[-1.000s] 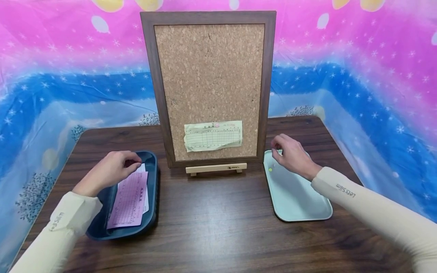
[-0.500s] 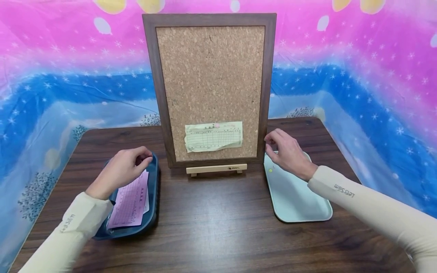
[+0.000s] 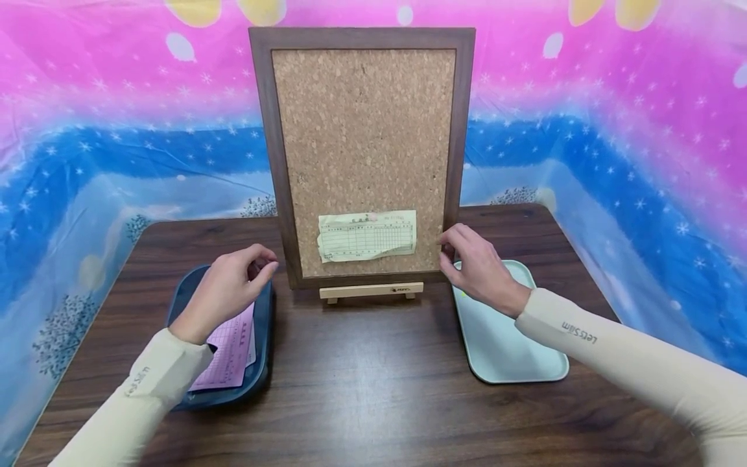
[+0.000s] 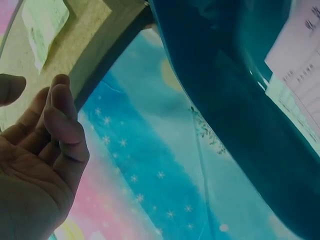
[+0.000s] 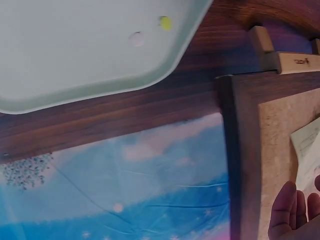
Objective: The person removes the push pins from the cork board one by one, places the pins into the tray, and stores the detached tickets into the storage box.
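A pale green printed slip (image 3: pixel 367 241) hangs low on the cork board (image 3: pixel 364 136), with a small pink pin (image 3: pixel 373 216) at its top edge. My left hand (image 3: pixel 233 282) is above the right rim of the dark blue tray (image 3: pixel 265 363), its fingers loosely bent. In the left wrist view, the left hand's thumb (image 4: pixel 12 89) is apart from its fingers. My right hand (image 3: pixel 478 269) is at the board's lower right edge, thumb and fingers apart. I see nothing in either hand. In the blue tray lie a pink printed slip (image 3: pixel 233 353) and a whitish slip under it.
A light wooden easel (image 3: pixel 371 291) holds the framed board upright on the dark wood table (image 3: pixel 362 389). On the right is a pale green tray (image 3: pixel 513 353), holding a yellow pin (image 5: pixel 165 23) and a pale pin (image 5: pixel 136 39). A patterned cloth surrounds the table.
My left hand has moved right, from over the slips to the blue tray's right rim. My right hand has moved left from the green tray to the board's edge.
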Tool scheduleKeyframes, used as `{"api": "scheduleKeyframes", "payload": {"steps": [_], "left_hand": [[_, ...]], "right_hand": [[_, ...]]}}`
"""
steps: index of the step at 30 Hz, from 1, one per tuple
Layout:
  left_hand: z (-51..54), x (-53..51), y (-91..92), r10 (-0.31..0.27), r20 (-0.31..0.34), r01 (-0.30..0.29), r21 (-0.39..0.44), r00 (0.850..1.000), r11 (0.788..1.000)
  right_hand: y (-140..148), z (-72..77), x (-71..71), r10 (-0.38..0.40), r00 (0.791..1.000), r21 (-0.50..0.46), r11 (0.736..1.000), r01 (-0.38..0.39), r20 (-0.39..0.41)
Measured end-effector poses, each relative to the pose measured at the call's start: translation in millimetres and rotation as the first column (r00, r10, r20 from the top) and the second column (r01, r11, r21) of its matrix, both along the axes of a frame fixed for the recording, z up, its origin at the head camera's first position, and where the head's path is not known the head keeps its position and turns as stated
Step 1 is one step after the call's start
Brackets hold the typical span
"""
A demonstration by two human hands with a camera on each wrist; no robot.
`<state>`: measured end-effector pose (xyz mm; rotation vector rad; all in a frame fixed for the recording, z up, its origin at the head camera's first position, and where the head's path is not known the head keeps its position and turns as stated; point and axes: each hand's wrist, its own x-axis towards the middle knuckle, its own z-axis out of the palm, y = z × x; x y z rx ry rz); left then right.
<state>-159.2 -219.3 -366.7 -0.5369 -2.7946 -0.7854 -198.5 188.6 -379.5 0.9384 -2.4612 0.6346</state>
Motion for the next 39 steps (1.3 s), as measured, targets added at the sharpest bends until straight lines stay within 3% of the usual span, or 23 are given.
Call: {"api": "scheduleKeyframes", "payload": {"steps": [8, 17, 29, 39], "left_hand": [[-2.7, -8.0, 20.1, 0.068, -0.009, -0.067, 0.067, 0.998, 0.995], [-10.8, -21.2, 45.5, 0.122, -0.051, -0.113, 0.148, 0.991, 0.983], [-11.5, -32.0, 66.5, 0.175, -0.056, -0.160, 0.205, 0.983, 0.965], [-12.8, -37.2, 72.4, 0.175, -0.093, -0.148, 0.245, 0.980, 0.958]], "right_hand": [[-23, 5.9, -7.0, 0.061, 0.997, -0.021, 0.998, -0.062, -0.042], [-67, 16.8, -11.9, 0.155, 0.986, 0.058, 0.987, -0.151, -0.062], [-89, 27.0, -27.9, 0.101, 0.993, 0.034, 0.995, -0.099, -0.063], [-98, 25.2, -36.6, 0.051, 0.998, 0.041, 0.998, -0.050, -0.039]]}}
